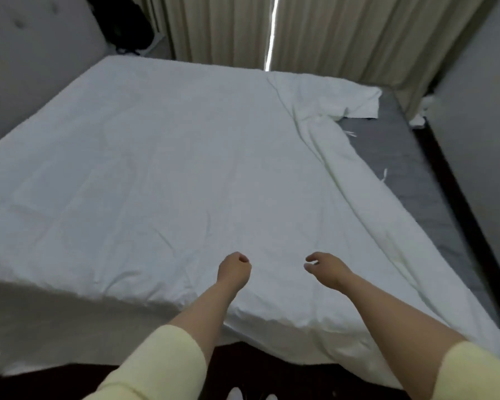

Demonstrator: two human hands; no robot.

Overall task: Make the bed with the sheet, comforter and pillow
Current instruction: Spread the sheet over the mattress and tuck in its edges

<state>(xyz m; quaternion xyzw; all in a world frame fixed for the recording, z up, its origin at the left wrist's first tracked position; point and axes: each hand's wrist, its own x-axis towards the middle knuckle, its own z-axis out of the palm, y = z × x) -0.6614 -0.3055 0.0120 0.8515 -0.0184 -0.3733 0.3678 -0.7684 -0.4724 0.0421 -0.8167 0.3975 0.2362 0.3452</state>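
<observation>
A white comforter lies spread over most of the bed, lightly wrinkled, and hangs over the near edge. Its far right corner is folded back and bunched. Along the right side a strip of grey sheet shows beside the comforter's slanting edge. My left hand hovers over the near part of the comforter with its fingers curled into a fist, and nothing shows in it. A little to the right, my right hand hangs with loosely curled fingers and holds nothing.
A grey padded headboard stands at the left. Beige curtains hang behind the bed, with a dark bag in the far left corner. A dark bed frame edge and a wall close the right side.
</observation>
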